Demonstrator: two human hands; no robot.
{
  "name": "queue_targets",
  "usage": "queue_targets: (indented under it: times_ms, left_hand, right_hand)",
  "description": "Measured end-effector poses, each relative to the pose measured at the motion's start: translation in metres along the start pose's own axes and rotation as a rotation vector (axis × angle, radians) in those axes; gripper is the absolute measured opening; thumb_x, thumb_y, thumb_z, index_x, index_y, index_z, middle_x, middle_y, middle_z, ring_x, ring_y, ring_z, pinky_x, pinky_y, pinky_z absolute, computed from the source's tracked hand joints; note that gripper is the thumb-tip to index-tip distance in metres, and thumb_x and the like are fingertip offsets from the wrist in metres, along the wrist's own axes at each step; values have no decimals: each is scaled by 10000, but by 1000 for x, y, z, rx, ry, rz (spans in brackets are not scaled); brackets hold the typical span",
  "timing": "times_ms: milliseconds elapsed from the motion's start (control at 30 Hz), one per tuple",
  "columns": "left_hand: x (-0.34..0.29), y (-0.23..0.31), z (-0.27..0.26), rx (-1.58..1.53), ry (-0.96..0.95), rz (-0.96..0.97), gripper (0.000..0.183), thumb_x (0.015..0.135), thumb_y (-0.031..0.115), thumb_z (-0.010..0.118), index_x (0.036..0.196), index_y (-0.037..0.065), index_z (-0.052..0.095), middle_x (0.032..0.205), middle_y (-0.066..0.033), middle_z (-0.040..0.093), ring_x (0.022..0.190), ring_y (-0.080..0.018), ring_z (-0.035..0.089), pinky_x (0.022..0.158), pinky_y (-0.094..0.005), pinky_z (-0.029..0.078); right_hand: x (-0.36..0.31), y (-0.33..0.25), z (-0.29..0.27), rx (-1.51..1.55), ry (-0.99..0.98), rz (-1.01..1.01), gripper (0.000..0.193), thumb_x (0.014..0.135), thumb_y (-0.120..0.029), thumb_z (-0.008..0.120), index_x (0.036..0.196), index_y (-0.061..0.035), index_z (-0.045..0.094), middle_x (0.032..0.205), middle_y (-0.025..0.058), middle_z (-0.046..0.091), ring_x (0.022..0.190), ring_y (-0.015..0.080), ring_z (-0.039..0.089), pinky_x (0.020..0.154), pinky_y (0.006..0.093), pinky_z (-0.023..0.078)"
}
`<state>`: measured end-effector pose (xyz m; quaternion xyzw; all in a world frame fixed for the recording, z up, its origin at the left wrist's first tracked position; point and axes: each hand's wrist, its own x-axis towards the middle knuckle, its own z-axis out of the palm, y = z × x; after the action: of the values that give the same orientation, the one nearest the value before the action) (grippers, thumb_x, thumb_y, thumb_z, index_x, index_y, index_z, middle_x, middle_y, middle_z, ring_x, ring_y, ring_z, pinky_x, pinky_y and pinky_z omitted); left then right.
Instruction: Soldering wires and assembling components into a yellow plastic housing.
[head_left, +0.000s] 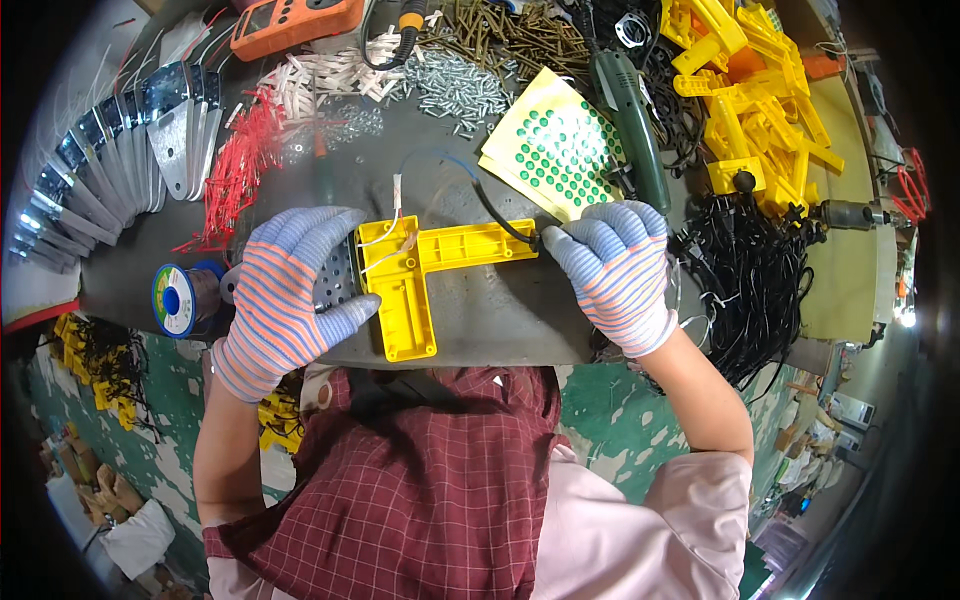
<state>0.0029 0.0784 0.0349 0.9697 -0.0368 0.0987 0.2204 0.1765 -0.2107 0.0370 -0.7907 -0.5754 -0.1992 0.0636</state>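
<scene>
- I see my left hand (290,295) half-closed on the perforated plate (336,280) and yellow casing (404,312).
- My right hand (615,268) pinches the black cable (497,213).
- Spool (173,301) left of left hand.

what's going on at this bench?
A person in striped gloves is handling an open yellow housing. The left hand holds the perforated metal piece at its left side, thumb at the housing's edge. The right hand is at the handle's end, by a black cord; its exact grip is hidden. White wires cross the housing, whose ribbed inside is exposed. Silver screws and yellow parts lie farther back.
</scene>
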Motion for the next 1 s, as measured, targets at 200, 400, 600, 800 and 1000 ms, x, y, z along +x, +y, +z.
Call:
queue_targets:
  times_ms: [200,400,600,800,1000]
  left_hand:
    - [6,-1,-4,-18,-42,6,716,644,336,817,1259,76,559,1189,-138,598,1098,-344,565,971,-458,427]
    - [52,37,-9,-67,134,-7,690,705,347,790,1293,87,540,1175,-150,615,1096,-358,574,957,-446,442]
    - [65,35,3,-237,176,26,324,812,166,711,1106,42,657,919,-125,658,809,-317,632,722,-394,508]
    - [-12,57,32,97,229,122,244,695,231,727,905,116,681,852,-30,605,882,-271,578,936,-537,436]
    - [-7,51,36,180,168,36,238,678,243,722,879,127,672,870,-27,613,944,-254,565,1046,-587,374]
  right_hand:
    - [5,11,1,141,-187,40,218,733,-164,628,945,-178,674,842,-22,617,863,209,605,805,379,460]
    - [1,6,3,82,-119,-59,235,735,-137,628,962,-166,680,845,-1,620,851,223,602,790,398,462]
    - [-2,1,3,47,-125,-19,240,745,-153,601,973,-182,672,860,1,610,879,220,599,817,403,462]
    - [7,-3,-4,124,-112,54,277,710,-68,695,975,-150,693,799,7,597,818,234,591,813,405,457]
    - [36,-34,-19,186,5,235,373,687,-33,632,1051,-105,668,1104,111,623,1047,328,568,964,450,427]
